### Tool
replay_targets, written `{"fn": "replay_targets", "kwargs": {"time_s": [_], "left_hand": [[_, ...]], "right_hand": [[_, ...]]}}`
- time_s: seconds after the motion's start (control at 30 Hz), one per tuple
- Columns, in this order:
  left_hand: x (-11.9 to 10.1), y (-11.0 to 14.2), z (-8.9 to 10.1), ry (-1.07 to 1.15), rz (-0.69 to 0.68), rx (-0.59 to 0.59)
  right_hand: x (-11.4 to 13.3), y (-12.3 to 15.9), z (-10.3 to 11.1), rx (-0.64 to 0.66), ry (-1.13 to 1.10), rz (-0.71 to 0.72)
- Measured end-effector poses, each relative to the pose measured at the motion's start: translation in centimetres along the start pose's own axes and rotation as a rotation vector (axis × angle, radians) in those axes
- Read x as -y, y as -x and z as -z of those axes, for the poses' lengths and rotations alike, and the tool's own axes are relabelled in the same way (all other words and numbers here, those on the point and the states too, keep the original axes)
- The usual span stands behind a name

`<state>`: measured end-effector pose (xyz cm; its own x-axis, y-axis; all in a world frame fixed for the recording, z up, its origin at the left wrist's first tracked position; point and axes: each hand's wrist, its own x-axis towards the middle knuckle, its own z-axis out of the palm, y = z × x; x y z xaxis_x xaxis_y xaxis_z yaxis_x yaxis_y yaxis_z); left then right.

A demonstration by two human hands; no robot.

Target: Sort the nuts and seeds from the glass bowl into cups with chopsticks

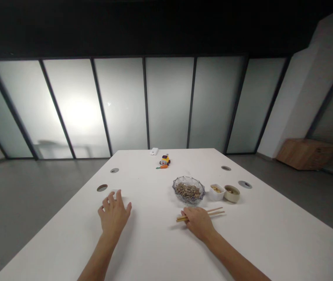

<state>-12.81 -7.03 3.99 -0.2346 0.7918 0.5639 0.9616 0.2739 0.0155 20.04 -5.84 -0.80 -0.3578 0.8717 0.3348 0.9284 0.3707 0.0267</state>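
Observation:
My right hand point(199, 223) is closed over a pair of wooden chopsticks point(216, 213), low at the tabletop. Their ends stick out on both sides of the hand. Just beyond it stands a clear glass bowl point(174, 191) with scalloped edges, holding sunflower seeds point(187, 190). To the left, my left hand point(113, 215) hovers over the table with fingers spread and nothing in them. Something small and white point(114, 191) shows partly behind its fingertips; I cannot make out what it is.
Right of the glass bowl stand a small white bowl point(217, 193) and a beige bowl point(232, 195), both with small contents. Farther back on the white table point(151, 246) are a yellow toy car point(165, 159), an orange toy carrot point(162, 167) and a white box-like object point(154, 151).

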Motion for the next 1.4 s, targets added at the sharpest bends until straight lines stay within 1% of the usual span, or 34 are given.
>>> {"fn": "replay_targets", "kwargs": {"time_s": [0.13, 0.23, 0.33, 0.4, 0.47, 0.53, 0.6, 0.63, 0.67, 0.7, 0.77, 0.8, 0.83, 0.9, 0.93, 0.97, 1.03, 1.13, 1.17, 1.27, 1.33, 1.4], "left_hand": [[0.3, -0.4, 0.1, -0.004, 0.032, 0.093], [0.4, -0.5, 0.0, 0.018, 0.001, 0.133], [0.0, -0.3, -0.5, 0.092, -0.054, 0.149], [-0.6, 0.0, -1.0, 0.162, -0.110, 0.127], [-1.3, 0.3, -1.5, 0.234, -0.169, 0.078], [-2.0, 0.7, -2.1, 0.326, -0.189, 0.057], [-2.7, 1.2, -2.7, 0.460, -0.190, 0.070], [-3.0, 1.4, -3.1, 0.538, -0.191, 0.089], [-3.4, 1.7, -3.5, 0.622, -0.194, 0.109], [-3.9, 1.9, -3.9, 0.707, -0.194, 0.124], [-4.9, 2.5, -4.7, 0.857, -0.179, 0.157], [-5.4, 2.7, -5.0, 0.919, -0.161, 0.170], [-5.9, 2.9, -5.3, 0.973, -0.149, 0.192], [-6.8, 3.1, -5.6, 1.059, -0.136, 0.230], [-7.1, 3.2, -5.6, 1.083, -0.140, 0.243], [-7.4, 3.2, -5.6, 1.095, -0.149, 0.256], [-7.9, 3.1, -5.3, 1.100, -0.160, 0.290], [-9.3, 2.9, -4.6, 1.114, -0.191, 0.368], [-9.8, 2.9, -4.4, 1.123, -0.204, 0.379], [-11.5, 2.9, -4.1, 1.147, -0.269, 0.387], [-12.1, 3.0, -4.1, 1.160, -0.284, 0.389], [-12.1, 3.1, -4.1, 1.178, -0.279, 0.393]], "right_hand": [[-0.2, 0.0, -0.6, -0.038, 0.005, 0.024], [-0.2, 0.1, -0.5, -0.040, 0.003, 0.057], [-0.2, 0.1, -0.7, -0.066, -0.001, 0.092], [-0.2, 0.1, -0.9, -0.130, 0.003, 0.115], [-0.2, 0.2, -1.0, -0.235, 0.007, 0.159], [-0.1, 0.4, -0.7, -0.371, -0.002, 0.263], [0.2, 0.5, 0.4, -0.512, -0.031, 0.444], [0.3, 0.6, 1.3, -0.568, -0.059, 0.577], [0.5, 0.6, 2.5, -0.616, -0.082, 0.664], [0.7, 0.5, 3.8, -0.649, -0.100, 0.700], [0.8, 0.1, 6.7, -0.737, -0.172, 0.729], [0.7, -0.3, 8.0, -0.800, -0.206, 0.711], [0.5, -0.6, 9.3, -0.857, -0.210, 0.645], [-0.4, -1.5, 11.0, -0.963, -0.168, 0.415], [-1.0, -1.9, 11.3, -0.977, -0.169, 0.310], [-1.7, -2.4, 11.3, -0.956, -0.210, 0.237], [-3.0, -3.3, 10.4, -0.876, -0.381, 0.170], [-4.5, -4.2, 7.7, -0.806, -0.597, 0.112], [-4.9, -4.4, 6.7, -0.790, -0.646, 0.072], [-5.4, -4.5, 4.3, -0.765, -0.743, -0.044], [-5.6, -4.2, 3.4, -0.731, -0.775, -0.098], [-5.6, -3.9, 2.9, -0.696, -0.804, -0.125]]}}
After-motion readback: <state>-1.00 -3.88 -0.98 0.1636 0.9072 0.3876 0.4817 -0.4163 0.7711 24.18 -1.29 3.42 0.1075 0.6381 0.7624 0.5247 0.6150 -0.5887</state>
